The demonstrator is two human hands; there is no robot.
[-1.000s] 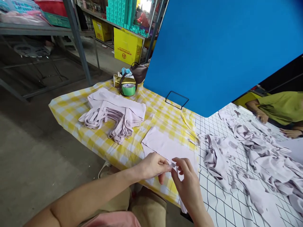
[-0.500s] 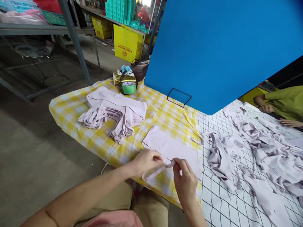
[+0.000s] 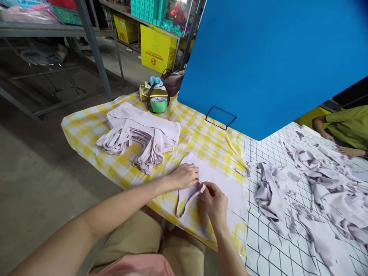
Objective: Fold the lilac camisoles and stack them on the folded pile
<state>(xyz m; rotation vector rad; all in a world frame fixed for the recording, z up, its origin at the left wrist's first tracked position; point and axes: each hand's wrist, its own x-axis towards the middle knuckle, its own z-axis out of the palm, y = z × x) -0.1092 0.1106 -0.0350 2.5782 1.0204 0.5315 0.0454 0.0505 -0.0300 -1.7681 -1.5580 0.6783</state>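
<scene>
Having moved forward, hands [image 3: 185,176] [image 3: 217,204] converge on the strap [image 3: 189,201].

Pale lilac is shared by the strap [image 3: 188,203] held in the grip, the cloth [image 3: 227,184] beneath it and the stack [image 3: 143,119] to its left. Under these, the tablecloth [image 3: 86,130] is checked in yellow and white; right of the grip, a white cover [image 3: 267,249] is crossed by a black grid. Beyond the grip, plain blue is shown by the board [image 3: 258,69], green by the tape [image 3: 158,104].
</scene>
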